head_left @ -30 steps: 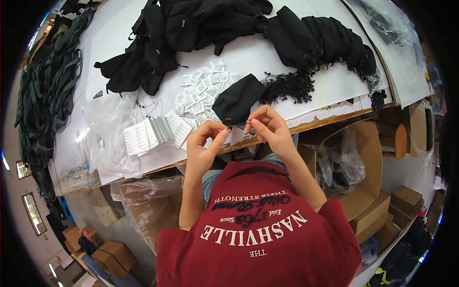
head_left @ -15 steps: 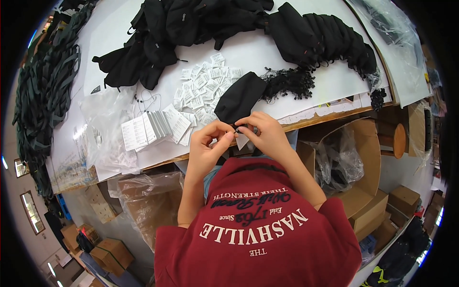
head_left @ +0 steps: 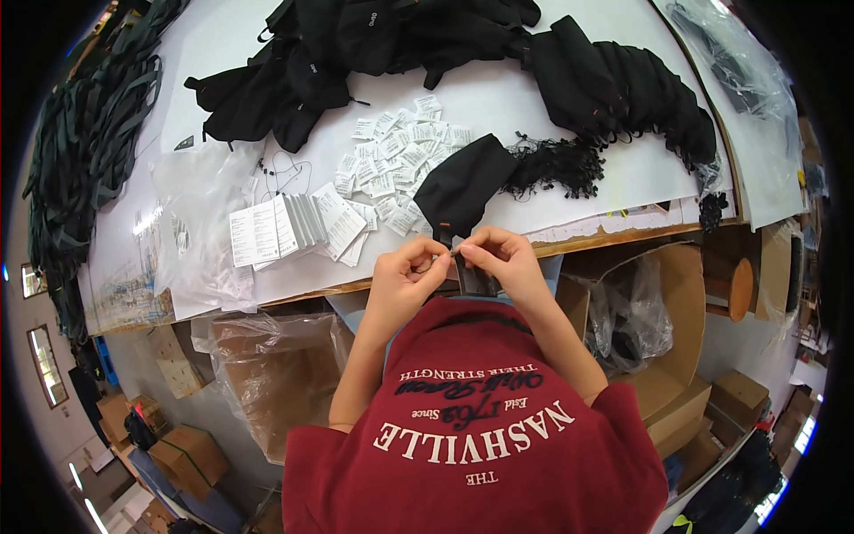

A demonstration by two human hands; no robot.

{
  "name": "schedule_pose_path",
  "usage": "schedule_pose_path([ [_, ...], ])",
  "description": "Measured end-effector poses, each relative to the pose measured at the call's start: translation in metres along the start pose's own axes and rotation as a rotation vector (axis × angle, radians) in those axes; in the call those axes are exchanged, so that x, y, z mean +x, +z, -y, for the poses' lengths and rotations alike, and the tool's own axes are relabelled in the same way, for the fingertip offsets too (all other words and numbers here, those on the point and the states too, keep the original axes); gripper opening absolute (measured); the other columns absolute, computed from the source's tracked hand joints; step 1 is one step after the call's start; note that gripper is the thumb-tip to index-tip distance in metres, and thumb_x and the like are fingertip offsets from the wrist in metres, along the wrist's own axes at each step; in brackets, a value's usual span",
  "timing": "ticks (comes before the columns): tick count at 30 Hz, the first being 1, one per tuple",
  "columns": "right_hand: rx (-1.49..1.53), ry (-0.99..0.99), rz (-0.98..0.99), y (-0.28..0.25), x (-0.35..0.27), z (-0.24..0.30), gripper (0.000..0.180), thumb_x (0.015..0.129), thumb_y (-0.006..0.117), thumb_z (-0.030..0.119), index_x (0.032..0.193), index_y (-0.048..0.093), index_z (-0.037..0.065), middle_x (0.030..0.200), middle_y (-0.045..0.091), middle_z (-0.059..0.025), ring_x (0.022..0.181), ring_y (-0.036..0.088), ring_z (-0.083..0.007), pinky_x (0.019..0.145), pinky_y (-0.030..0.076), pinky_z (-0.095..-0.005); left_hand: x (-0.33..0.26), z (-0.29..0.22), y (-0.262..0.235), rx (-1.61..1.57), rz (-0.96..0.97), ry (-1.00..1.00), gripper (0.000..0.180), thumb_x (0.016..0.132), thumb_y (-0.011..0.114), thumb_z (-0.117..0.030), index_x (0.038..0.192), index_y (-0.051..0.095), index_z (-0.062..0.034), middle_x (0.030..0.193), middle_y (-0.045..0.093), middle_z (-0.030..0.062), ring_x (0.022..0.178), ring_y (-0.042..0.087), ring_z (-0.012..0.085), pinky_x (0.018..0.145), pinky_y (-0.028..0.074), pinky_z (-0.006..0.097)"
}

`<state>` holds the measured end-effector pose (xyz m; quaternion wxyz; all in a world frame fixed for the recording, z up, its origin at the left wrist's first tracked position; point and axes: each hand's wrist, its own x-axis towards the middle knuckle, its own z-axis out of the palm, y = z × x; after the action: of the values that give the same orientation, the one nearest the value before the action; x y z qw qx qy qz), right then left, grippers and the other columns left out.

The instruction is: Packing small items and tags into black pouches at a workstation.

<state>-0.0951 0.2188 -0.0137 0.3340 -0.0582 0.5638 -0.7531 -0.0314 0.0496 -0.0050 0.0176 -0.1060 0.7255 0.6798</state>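
Note:
At the table's front edge my left hand [head_left: 412,273] and my right hand [head_left: 500,260] meet, thumb and forefinger of each closed in a pinch. Between them is a thin string, mostly hidden by the fingertips. Below the right fingers hangs a dark hang tag [head_left: 476,281]. A black fabric pouch [head_left: 467,182] lies just beyond the hands, its narrow end with a small orange mark reaching the fingertips. Left of it are a heap of small white labels [head_left: 398,153] and a fanned stack of printed cards [head_left: 277,233].
Black bags [head_left: 382,40] pile up at the back, with a row of black pouches [head_left: 627,84] at right. Black tag strings [head_left: 556,166] lie beside the pouch. Clear plastic bags [head_left: 200,214] sit at left. Open cardboard boxes [head_left: 680,303] stand below the table edge.
My hands have drawn slightly apart, and the pouch's narrow end now shows between them. The hanging tag has turned from a pale side to a dark one. The whole view has shifted slightly.

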Motion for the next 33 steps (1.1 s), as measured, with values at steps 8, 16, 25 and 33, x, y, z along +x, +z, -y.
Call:
schedule_pose_path([
  [8, 0.046, -0.002, -0.043, 0.0057, -0.0001, -0.0013, 0.011, 0.088, 0.064, 0.014, 0.09, 0.067, 0.004, 0.076, 0.061, 0.0027, 0.065, 0.049, -0.0012, 0.056, 0.035, -0.0167, -0.0025, 0.0017, -0.0027, -0.043, -0.018, 0.011, 0.008, 0.086, 0.062, -0.006, 0.082, 0.062, 0.0014, 0.055, 0.036, -0.0076, 0.052, 0.027, 0.0007, 0.047, 0.02, 0.021],
  [16, 0.001, -0.018, -0.006, 0.0047, -0.0006, -0.0017, 0.01, 0.087, 0.066, 0.01, 0.09, 0.067, 0.0, 0.084, 0.065, 0.0, 0.077, 0.058, -0.0042, 0.071, 0.046, -0.0195, -0.0016, 0.0029, -0.0034, -0.085, 0.007, 0.021, 0.008, 0.087, 0.061, -0.006, 0.084, 0.062, 0.0016, 0.055, 0.043, -0.0072, 0.052, 0.029, -0.0007, 0.047, 0.021, 0.02],
  [25, 0.005, -0.045, -0.02, 0.0055, -0.0036, -0.0028, 0.01, 0.087, 0.067, 0.01, 0.09, 0.067, 0.0, 0.082, 0.065, 0.0001, 0.075, 0.056, -0.004, 0.07, 0.045, -0.0191, -0.004, 0.0022, -0.0012, -0.101, 0.042, 0.026, 0.006, 0.087, 0.06, -0.005, 0.085, 0.061, 0.0008, 0.056, 0.045, -0.0076, 0.052, 0.031, -0.0017, 0.046, 0.021, 0.019],
  [33, 0.018, -0.042, -0.042, 0.0084, -0.0055, -0.0011, 0.01, 0.088, 0.065, 0.012, 0.087, 0.067, 0.003, 0.079, 0.063, 0.0023, 0.067, 0.051, -0.0018, 0.057, 0.036, -0.0167, -0.005, 0.0005, 0.0012, -0.082, 0.024, 0.067, 0.006, 0.087, 0.06, -0.004, 0.084, 0.06, 0.0018, 0.056, 0.045, -0.0072, 0.052, 0.032, -0.0013, 0.046, 0.022, 0.019],
])
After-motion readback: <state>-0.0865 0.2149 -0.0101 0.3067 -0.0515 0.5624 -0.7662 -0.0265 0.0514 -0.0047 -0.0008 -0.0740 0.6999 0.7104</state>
